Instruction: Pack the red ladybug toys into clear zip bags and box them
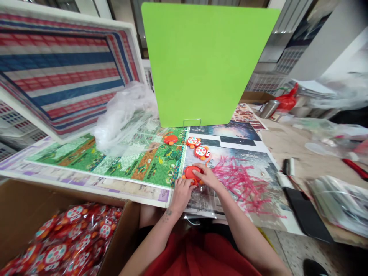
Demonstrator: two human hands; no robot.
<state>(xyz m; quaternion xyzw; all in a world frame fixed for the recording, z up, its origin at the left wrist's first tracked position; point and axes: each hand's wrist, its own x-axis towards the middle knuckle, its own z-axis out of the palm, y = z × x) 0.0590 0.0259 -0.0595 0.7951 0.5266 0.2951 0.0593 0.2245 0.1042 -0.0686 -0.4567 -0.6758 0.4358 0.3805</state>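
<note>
A red plastic animal toy (191, 171), round like a turtle with orange feet, lies plain side up between my hands at the near edge of the table. My left hand (181, 193) grips its near left side with bent fingers. The thumb of my right hand (207, 177) presses on its top while the fingers curl round the right side. Just beyond lie two similar toys, a nearer spotted toy (202, 152) and a farther spotted toy (193, 142). Another red toy (171, 139) rests plain side up to their left. A clear plastic bag (205, 199) sits under my wrists.
Pink plastic strips (244, 180) are spread at right. A tall green board (207, 65) stands behind the toys. Thin clear bags (126, 115) pile up beside a striped-lined crate (66, 73). At lower left, a cardboard box (130, 226) holds several bagged toys (73, 237).
</note>
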